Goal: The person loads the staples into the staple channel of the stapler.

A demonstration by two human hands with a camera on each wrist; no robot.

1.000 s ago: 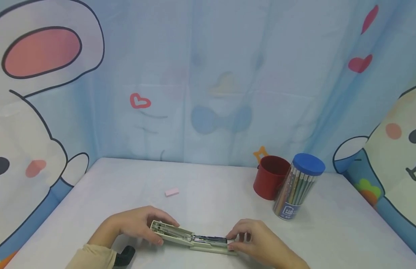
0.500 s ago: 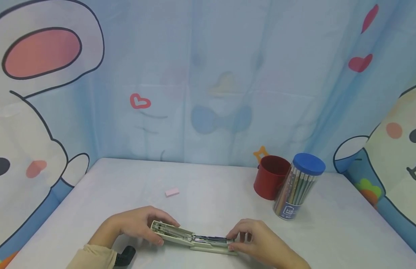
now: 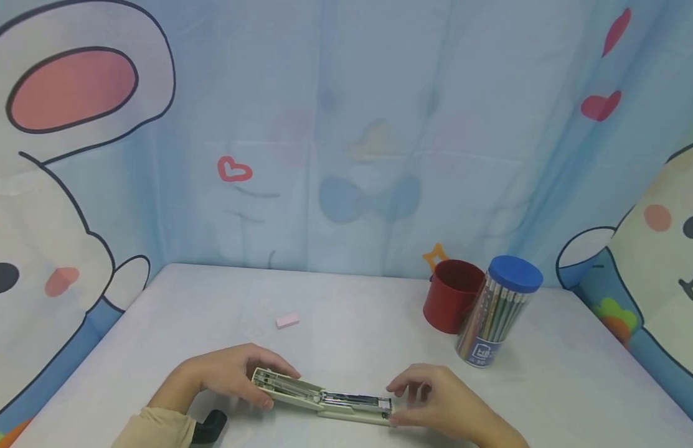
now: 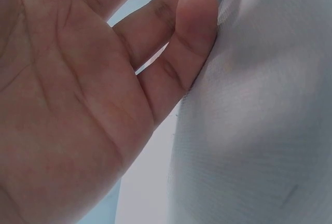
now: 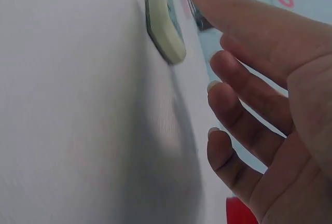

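Observation:
A pale green stapler (image 3: 346, 412) lies opened out near the front of the table, its metal staple track exposed. My left hand (image 3: 231, 372) grips its raised left part between thumb and fingers. The left wrist view shows that palm (image 4: 67, 99) with bent fingers, but not the stapler. At the opposite end, my right hand (image 3: 436, 398) has thumb and index finger spread apart, the thumb tip right by the stapler's end. In the right wrist view, the stapler's rounded base end (image 5: 171, 37) appears beyond the loosely bent fingers (image 5: 244, 115).
A pink eraser-like block (image 3: 287, 320) lies behind the stapler on the white table (image 3: 346, 305). At the back right stand a red cup (image 3: 449, 298) and a blue-lidded jar of pencils (image 3: 492, 320). A printed blue curtain (image 3: 368, 81) hangs behind.
My right hand has let go of the stapler's right end and shifted slightly right, uncovering the end of the staple track. The left hand keeps its grip and place.

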